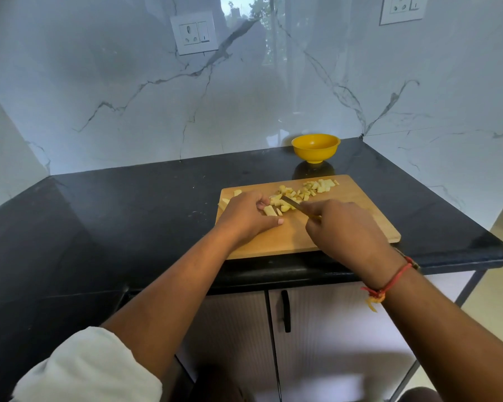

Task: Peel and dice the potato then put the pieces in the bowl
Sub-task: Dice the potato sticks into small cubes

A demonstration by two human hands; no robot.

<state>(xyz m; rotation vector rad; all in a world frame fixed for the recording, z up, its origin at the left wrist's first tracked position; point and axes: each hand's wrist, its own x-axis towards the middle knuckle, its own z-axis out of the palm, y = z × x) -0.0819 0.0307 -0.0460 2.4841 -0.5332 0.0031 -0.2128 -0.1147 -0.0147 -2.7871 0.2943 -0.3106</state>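
Note:
A wooden cutting board (346,216) lies on the black counter. Pale yellow potato pieces (320,187) are scattered across its far half. My left hand (246,217) rests on the board's left part, its fingers curled over potato strips (270,210). My right hand (343,227) grips a knife (292,202) whose blade points left into the pieces beside my left fingers. A yellow bowl (315,147) stands behind the board near the wall; it looks empty.
The black counter (128,216) stretches left of the board and ends at a front edge just below it. Marble walls with sockets (194,33) close the back and sides. Cabinet doors with a black handle (286,310) sit under the counter.

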